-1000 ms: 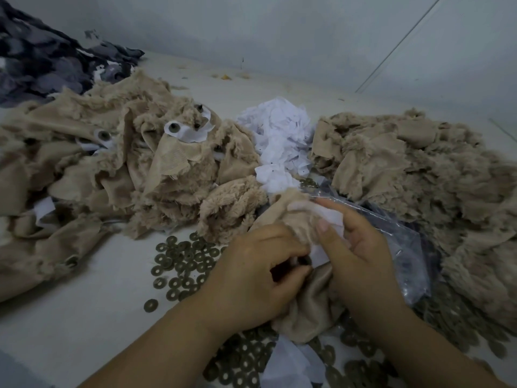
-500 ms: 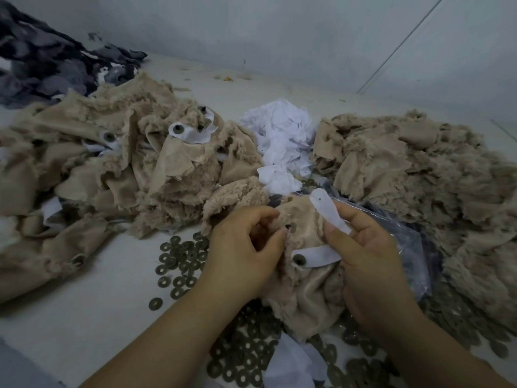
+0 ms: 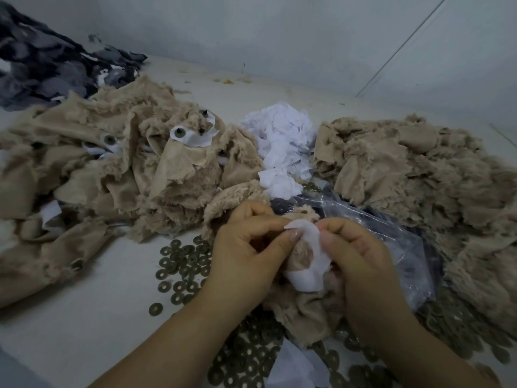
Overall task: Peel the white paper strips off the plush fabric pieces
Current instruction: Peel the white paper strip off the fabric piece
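A beige plush fabric piece (image 3: 305, 312) sits between my two hands near the table's front. A white paper strip (image 3: 309, 259) curves over its top. My left hand (image 3: 246, 256) pinches the strip's upper end with thumb and forefinger. My right hand (image 3: 361, 264) grips the strip's right side and the fabric under it. A heap of beige pieces with white strips and eye studs (image 3: 117, 163) lies to the left. A second beige heap (image 3: 425, 177) lies to the right.
Peeled white strips form a pile (image 3: 282, 141) at the middle back. Several round metal washers (image 3: 181, 267) are scattered in front of the left heap and under my arms. A clear plastic bag (image 3: 391, 233) lies right of my hands. Dark grey fabric (image 3: 42, 65) fills the far left corner.
The strip was spread open with a stud showing; now both hands have closed in together and the strip is bent over the fabric's top, pinched at its end by my left hand.
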{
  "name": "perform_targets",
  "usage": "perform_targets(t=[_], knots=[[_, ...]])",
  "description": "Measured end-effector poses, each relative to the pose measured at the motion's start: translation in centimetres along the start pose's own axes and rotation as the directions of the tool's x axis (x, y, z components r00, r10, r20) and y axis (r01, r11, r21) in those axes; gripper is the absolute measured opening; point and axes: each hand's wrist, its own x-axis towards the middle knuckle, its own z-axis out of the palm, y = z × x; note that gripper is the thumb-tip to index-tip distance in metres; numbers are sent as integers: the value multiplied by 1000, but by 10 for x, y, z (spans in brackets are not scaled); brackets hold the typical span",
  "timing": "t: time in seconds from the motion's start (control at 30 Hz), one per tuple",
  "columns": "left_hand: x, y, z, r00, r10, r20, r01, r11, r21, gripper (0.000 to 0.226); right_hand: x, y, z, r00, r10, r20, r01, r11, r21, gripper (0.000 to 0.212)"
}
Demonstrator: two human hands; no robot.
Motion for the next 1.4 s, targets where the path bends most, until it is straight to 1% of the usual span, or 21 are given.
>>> perform_targets(t=[0.03, 0.07, 0.1, 0.13, 0.17, 0.2, 0.27, 0.33, 0.37, 0.43, 0.57, 0.67, 0.73, 0.8, 0.9, 1.03, 1.1, 1.17, 1.27, 1.33, 1.4], knots=[[-1, 1, 0, 1000, 13, 11, -13, 1000, -4, 8, 2, -1, 0, 998, 67, 11, -68, 996, 54, 27], [-1, 3, 1, 999, 38, 25, -38, 999, 3, 8, 3, -4, 0, 986, 160, 47, -165, 976, 139, 47], [-2, 4, 2, 996, 77, 45, -78, 997, 19, 9, 4, -7, 1, 965, 245, 91, -259, 943, 211, 62], [-4, 6, 3, 989, 128, 72, -131, 991, 36, 10, 6, -12, 2, 942, 306, 138, -332, 910, 248, 70], [-5, 8, 4, 979, 177, 102, -183, 982, 44, 10, 7, -15, 1, 923, 339, 182, -377, 892, 248, 72], [-6, 9, 4, 967, 216, 131, -223, 974, 40, 9, 8, -17, 1, 907, 366, 211, -411, 878, 246, 70], [-7, 11, 5, 953, 247, 173, -253, 968, 9, 10, 10, -17, -2, 890, 408, 201, -450, 858, 248, 61], [-9, 12, 5, 950, 254, 183, -257, 966, -7, 10, 11, -15, -5, 892, 416, 177, -450, 856, 254, 48], [-10, 13, 6, 952, 253, 174, -257, 966, -3, 11, 11, -14, -4, 897, 410, 164, -440, 861, 254, 45], [-12, 13, 6, 960, 247, 133, -251, 968, 13, 12, 11, -13, -2, 907, 396, 144, -421, 853, 309, 46], [-14, 14, 5, 980, 192, 58, -193, 981, 22, 19, 12, -15, 0, 920, 368, 131, -386, 802, 456, 48], [-15, 12, 5, 982, 181, 53, -184, 981, 61, 27, 10, -17, 4, 933, 322, 160, -356, 760, 544, 51], [-14, 12, 5, 984, 172, 36, -175, 980, 92, 26, 8, -19, 6, 936, 297, 188, -349, 729, 588, 54], [-13, 11, 6, 983, 181, -11, -178, 974, 141, 23, 7, -19, 7, 937, 281, 208, -349, 708, 613, 55], [-11, 8, 7, 973, 232, -15, -224, 954, 200, 21, 8, -19, 8, 937, 297, 184, -346, 720, 601, 55], [-10, 3, 5, 961, 273, 48, -276, 936, 219, 22, 7, -17, 5, 930, 317, 188, -366, 741, 563, 56], [-11, 3, 5, 949, 302, 89, -314, 927, 203, 26, 5, -15, 6, 934, 312, 176, -358, 797, 487, 54], [-11, 4, 8, 939, 322, 117, -341, 917, 206, 26, 4, -13, 6, 932, 338, 131, -362, 845, 394, 47], [-11, 5, 11, 946, 302, 117, -320, 926, 200, 24, 4, -11, 6, 918, 375, 124, -393, 830, 396, 42], [-11, 5, 12, 958, 266, 107, -280, 948, 153, 23, 4, -9, 5, 915, 378, 139, -401, 816, 417, 40], [-11, 5, 12, 970, 224, 96, -234, 966, 113, 22, 3, -7, 8, 919, 372, 130, -392, 824, 409, 42]])
